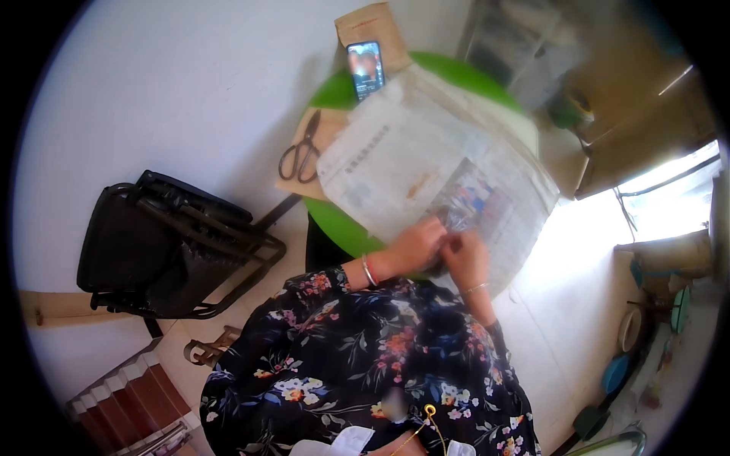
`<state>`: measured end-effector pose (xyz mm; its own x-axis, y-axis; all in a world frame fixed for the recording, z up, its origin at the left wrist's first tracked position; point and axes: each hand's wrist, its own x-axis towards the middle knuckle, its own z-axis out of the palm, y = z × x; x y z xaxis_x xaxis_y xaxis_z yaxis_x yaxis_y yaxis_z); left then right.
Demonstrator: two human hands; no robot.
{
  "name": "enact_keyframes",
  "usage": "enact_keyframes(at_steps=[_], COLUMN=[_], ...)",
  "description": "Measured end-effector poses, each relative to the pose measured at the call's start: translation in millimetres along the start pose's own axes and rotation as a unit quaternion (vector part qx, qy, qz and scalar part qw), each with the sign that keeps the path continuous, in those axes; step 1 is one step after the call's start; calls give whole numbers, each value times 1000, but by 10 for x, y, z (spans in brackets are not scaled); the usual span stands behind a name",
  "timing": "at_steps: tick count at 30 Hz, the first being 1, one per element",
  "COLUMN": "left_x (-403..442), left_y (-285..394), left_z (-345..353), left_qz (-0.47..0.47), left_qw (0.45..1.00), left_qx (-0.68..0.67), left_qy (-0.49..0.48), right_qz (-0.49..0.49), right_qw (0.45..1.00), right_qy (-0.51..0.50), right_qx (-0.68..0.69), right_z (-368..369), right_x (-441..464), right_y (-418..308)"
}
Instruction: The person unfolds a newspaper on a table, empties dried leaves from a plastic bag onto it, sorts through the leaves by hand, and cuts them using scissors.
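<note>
Both hands meet over the near edge of a round green table (334, 228). My left hand (414, 247) and my right hand (465, 258) pinch the near end of a clear plastic bag (456, 216), fingers closed and almost touching. Small blue, red and white pieces show through the bag, too blurred to name. Beneath it a large whitish sheet (372, 182) with a line of printed characters covers much of the table. Black-handled scissors (308, 148) lie on brown paper (332, 125) left of the sheet.
A lit phone (366, 70) leans on a brown paper packet (376, 30) at the table's far side. A folded black chair (175, 243) stands at left against the wall. Cardboard boxes (635, 121) are at right, and basins (614, 372) sit lower right.
</note>
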<state>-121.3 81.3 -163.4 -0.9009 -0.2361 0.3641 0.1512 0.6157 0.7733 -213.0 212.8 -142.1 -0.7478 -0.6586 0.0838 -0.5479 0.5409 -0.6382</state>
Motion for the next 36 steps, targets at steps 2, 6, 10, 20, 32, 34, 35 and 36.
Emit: enact_keyframes(at_steps=[2, 6, 10, 20, 32, 34, 35, 36], left_x=[-19, 41, 92, 48, 37, 44, 45, 46], left_y=[-86, -104, -61, -126, 11, 31, 31, 24], left_z=[-5, -120, -246, -168, -165, -167, -169, -169], left_qz=[-4, 32, 24, 70, 40, 27, 25, 23], left_qw=[999, 997, 994, 995, 998, 997, 996, 995], left_qx=[-44, -67, -68, -67, -45, -73, -86, -98], left_qy=[-26, -37, -88, -29, 2, 6, 3, -1], right_qz=[5, 18, 51, 88, 37, 65, 70, 75], right_qw=[1000, 995, 984, 965, 985, 974, 973, 972], right_qy=[-9, -24, -38, -11, 11, 4, -1, -5], right_qx=[25, 96, 165, 246, 170, 215, 220, 225], right_z=[3, -8, -32, -47, -114, -44, -5, 25], right_x=[-32, -20, -30, -106, -83, -98, -110, -119], right_y=[69, 117, 110, 110, -68, 39, 83, 107])
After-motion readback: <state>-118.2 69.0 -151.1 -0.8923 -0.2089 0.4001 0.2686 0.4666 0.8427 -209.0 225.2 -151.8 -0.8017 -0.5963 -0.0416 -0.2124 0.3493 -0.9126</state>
